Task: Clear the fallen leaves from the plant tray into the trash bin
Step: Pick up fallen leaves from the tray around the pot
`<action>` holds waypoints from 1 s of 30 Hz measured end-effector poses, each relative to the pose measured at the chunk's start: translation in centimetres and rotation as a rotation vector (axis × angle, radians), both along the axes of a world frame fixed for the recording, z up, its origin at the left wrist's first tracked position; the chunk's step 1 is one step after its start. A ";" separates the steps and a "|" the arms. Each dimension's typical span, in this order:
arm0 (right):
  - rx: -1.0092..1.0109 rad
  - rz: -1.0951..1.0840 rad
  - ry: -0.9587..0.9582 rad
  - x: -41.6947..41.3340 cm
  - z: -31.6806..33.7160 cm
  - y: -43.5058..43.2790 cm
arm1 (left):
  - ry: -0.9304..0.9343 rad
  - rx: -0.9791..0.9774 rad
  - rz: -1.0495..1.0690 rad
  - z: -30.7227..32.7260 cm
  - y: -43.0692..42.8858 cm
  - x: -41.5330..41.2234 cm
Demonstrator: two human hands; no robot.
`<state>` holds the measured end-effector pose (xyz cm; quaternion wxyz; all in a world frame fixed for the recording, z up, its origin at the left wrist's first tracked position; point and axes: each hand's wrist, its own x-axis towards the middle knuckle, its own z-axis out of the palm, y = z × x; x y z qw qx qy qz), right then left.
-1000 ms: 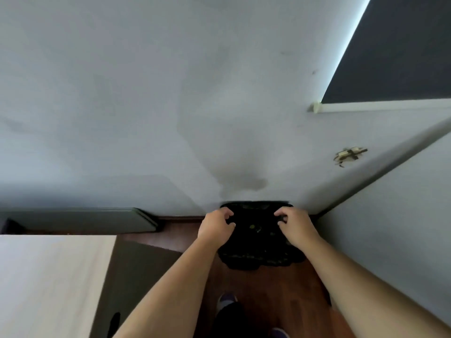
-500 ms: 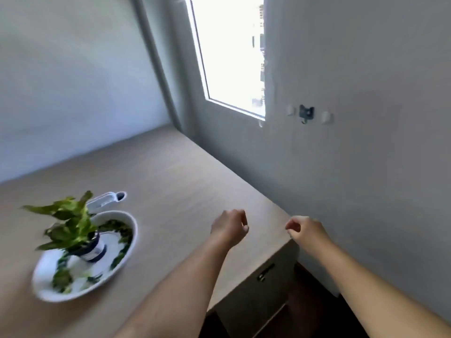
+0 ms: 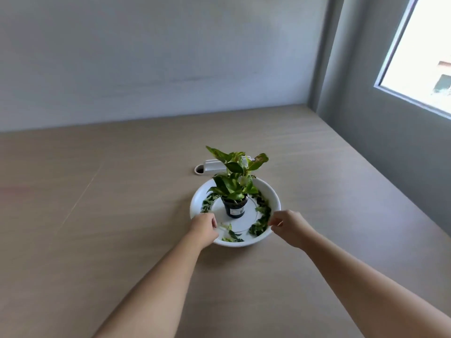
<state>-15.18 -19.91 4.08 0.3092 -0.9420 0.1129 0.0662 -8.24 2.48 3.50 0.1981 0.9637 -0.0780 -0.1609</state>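
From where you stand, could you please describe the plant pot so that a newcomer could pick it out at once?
On the wide beige tabletop a round white tray holds scattered fallen leaves. At its centre stands the plant pot: small, dark, upright, with a pale label, the only thing there carrying a leafy green plant.

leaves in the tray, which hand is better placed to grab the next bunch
Right, probably. The right hand is at the tray rim beside the thickest band of fallen leaves. The left hand, at the opposite rim, has only a few scattered pieces nearby.
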 end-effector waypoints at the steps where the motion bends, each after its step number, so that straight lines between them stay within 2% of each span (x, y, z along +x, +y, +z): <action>1: 0.000 0.016 0.015 1.0 -0.6 1.2 | 0.004 0.008 -0.009 -0.4 0.8 0.8; 6: -0.040 0.165 0.143 4.9 -3.7 5.7 | 0.081 0.050 -0.054 -3.2 2.9 3.6; 11: -0.144 0.203 0.249 7.0 -5.8 7.7 | -0.097 0.330 -0.252 -4.4 1.9 5.8; 14: -0.220 0.186 0.227 7.6 -6.8 8.8 | -0.027 0.314 -0.311 -5.1 0.9 6.3; 19: -0.254 0.216 0.153 8.1 -7.6 9.6 | -0.047 0.421 -0.353 -5.0 0.4 7.2; 24: -0.187 0.248 0.124 8.2 -8.1 8.8 | -0.001 0.266 -0.326 -5.5 0.3 7.4; 27: -0.088 0.172 0.152 8.1 -8.2 8.7 | 0.079 0.161 -0.275 -6.0 0.5 7.6; 30: 0.050 0.056 0.143 8.2 -7.7 8.0 | 0.057 0.062 -0.222 -6.3 0.7 7.7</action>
